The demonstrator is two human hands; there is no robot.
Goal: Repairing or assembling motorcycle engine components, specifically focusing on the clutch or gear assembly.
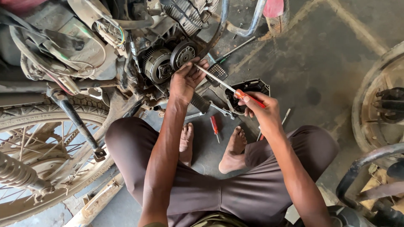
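I squat beside a motorcycle with its engine side cover off. My right hand (pixel 261 108) grips the red handle of a long screwdriver (pixel 223 84), whose metal shaft points up and left toward the engine. My left hand (pixel 187 77) rests against the exposed round clutch assembly (pixel 183 54), fingers curled around the screwdriver's tip. A second round engine part (pixel 158 64) sits just left of the clutch.
The removed black engine cover (pixel 248 90) lies on the concrete floor near my right hand. A small red screwdriver (pixel 215 127) lies between my bare feet, a green-handled one (pixel 235 49) farther off. The spoked rear wheel (pixel 42 155) is at left, another wheel (pixel 378 109) at right.
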